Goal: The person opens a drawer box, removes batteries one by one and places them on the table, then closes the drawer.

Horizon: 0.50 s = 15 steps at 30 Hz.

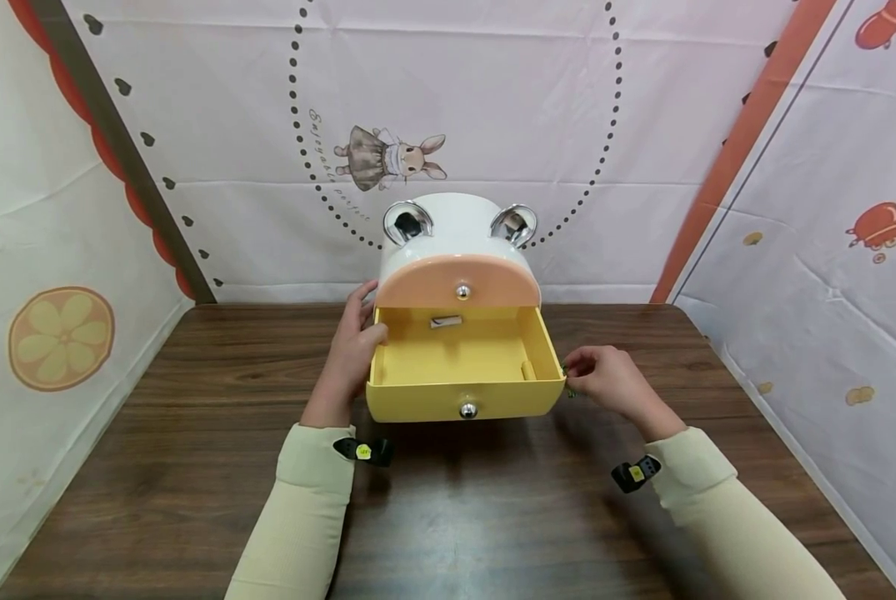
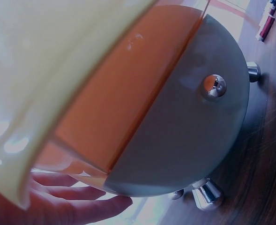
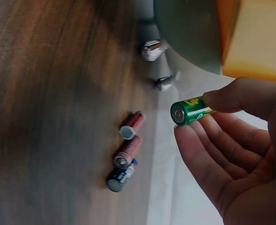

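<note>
A round white storage box (image 1: 448, 218) with shiny eye-like knobs stands on the table, its yellow drawer (image 1: 463, 402) pulled out. My left hand (image 1: 352, 350) holds the drawer's left side, thumb over the rim and fingers along the box's side. In the left wrist view those fingers (image 2: 88, 206) lie against the rounded body. My right hand (image 1: 613, 382) is just outside the drawer's right front corner. Between its thumb and fingers it pinches a green battery (image 3: 191, 110), flat end outward. A small yellow cylinder (image 1: 528, 370) lies inside the drawer at the right.
In the right wrist view, two red batteries (image 3: 133, 124) and a dark blue battery (image 3: 122, 176) lie on the wooden table (image 3: 44, 140) near the box's metal feet (image 3: 152, 50). An orange upper drawer (image 1: 425, 283) is closed. Printed cloth (image 1: 523, 100) hangs behind the table.
</note>
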Motion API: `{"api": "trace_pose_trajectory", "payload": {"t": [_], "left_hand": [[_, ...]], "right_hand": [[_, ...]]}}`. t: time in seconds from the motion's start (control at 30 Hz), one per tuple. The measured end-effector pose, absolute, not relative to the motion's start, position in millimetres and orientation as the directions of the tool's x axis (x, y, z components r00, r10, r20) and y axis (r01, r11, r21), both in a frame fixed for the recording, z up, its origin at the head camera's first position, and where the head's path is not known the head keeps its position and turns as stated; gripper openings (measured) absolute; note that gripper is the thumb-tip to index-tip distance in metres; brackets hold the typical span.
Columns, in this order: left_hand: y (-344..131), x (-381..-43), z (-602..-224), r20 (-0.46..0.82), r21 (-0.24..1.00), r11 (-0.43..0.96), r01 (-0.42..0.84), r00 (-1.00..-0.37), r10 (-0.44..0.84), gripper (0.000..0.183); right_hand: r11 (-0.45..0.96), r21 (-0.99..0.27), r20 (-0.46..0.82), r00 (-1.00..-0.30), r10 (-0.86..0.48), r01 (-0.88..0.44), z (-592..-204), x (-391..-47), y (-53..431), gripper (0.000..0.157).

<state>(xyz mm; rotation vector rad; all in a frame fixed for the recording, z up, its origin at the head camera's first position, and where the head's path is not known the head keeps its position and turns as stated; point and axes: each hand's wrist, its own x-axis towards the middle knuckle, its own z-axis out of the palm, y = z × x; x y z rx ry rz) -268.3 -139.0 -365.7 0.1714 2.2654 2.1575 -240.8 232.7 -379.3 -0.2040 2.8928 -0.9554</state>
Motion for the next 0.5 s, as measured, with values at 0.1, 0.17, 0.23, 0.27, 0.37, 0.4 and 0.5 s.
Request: {"api": "trace_pose_trajectory", "payload": {"t": [0.1, 0.17, 0.23, 0.27, 0.37, 0.4, 0.5], "left_hand": [[-139.4, -267.9, -366.2, 0.066, 0.996, 0.052, 0.071, -0.994, 0.083, 0.083], [-139.9, -268.0, -366.7, 0.063, 0.996, 0.051, 0.067, -0.995, 0.082, 0.083], [-140.1, -268.2, -367.1, 0.061, 0.997, 0.046, 0.065, -0.995, 0.083, 0.082], [-140.1, -268.5, -367.4, 0.058, 0.997, 0.045, 0.062, -0.995, 0.084, 0.082], [-140.2, -269.8, -367.8, 0.050, 0.998, 0.044, 0.054, -0.995, 0.089, 0.082], [-140.1, -270.2, -367.8, 0.049, 0.998, 0.045, 0.053, -0.995, 0.090, 0.082], [-140.2, -271.4, -367.3, 0.051, 0.997, 0.051, 0.056, -0.995, 0.089, 0.082]], "right_hand": [[0.815, -0.567, -0.034, -0.986, -0.164, -0.116, -387.1, -243.8, 231.9, 0.026], [0.823, -0.555, -0.033, -0.986, -0.165, -0.120, -391.5, -245.4, 231.3, 0.026], [0.828, -0.547, -0.038, -0.985, -0.169, -0.121, -394.8, -246.5, 230.9, 0.026], [0.831, -0.544, -0.041, -0.985, -0.166, -0.117, -395.9, -246.9, 230.5, 0.026], [0.840, -0.531, -0.055, -0.985, -0.161, -0.108, -398.6, -247.5, 229.5, 0.026], [0.843, -0.526, -0.056, -0.985, -0.162, -0.108, -399.3, -247.7, 228.9, 0.025], [0.848, -0.520, -0.061, -0.986, -0.156, -0.102, -402.2, -249.2, 226.5, 0.023]]}}
